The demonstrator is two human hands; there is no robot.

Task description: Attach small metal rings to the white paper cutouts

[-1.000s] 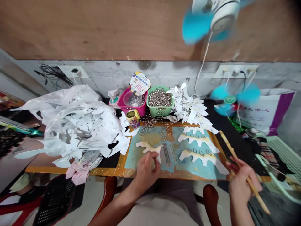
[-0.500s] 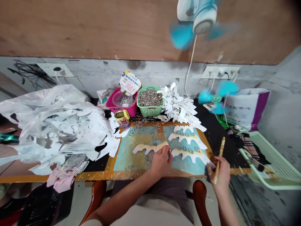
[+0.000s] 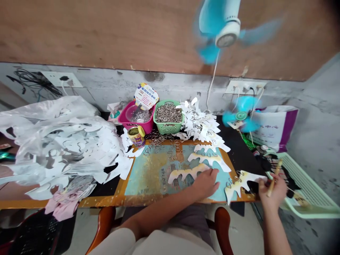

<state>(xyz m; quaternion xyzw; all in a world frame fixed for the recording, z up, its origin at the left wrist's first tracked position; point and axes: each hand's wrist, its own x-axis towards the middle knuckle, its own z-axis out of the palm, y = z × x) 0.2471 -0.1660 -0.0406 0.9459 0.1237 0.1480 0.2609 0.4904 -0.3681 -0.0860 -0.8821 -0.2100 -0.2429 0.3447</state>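
My left hand (image 3: pixel 205 184) lies over the right end of a white cut-out strip (image 3: pixel 186 172) with a yellowish edge; its thumb and fingers are apart. At the table's right edge my right hand (image 3: pixel 273 193) is closed round a bamboo-coloured stick (image 3: pixel 276 175), perhaps a brush handle. The same hand pinches the narrow end of another white cut-out strip (image 3: pixel 240 184), which carries several metal rings on its yellowish edge. Beyond my left hand, a ringed strip (image 3: pixel 212 158) lies on the blue mat (image 3: pixel 148 180). Loose metal rings (image 3: pixel 174 148) lie at the mat's back edge.
A green basket (image 3: pixel 168 128) full of rings stands beside a pink basket (image 3: pixel 136 126) and a small tin (image 3: pixel 136 137). White cut-outs (image 3: pixel 200 122) are piled behind the mat, with a larger heap (image 3: pixel 77 145) at left. Two fans spin; a pale tray (image 3: pixel 313 191) sits at right.
My right hand has moved right, lifting the near ringed strip off the mat and turning it. My left hand has moved right, and the strip under it has shifted right too.
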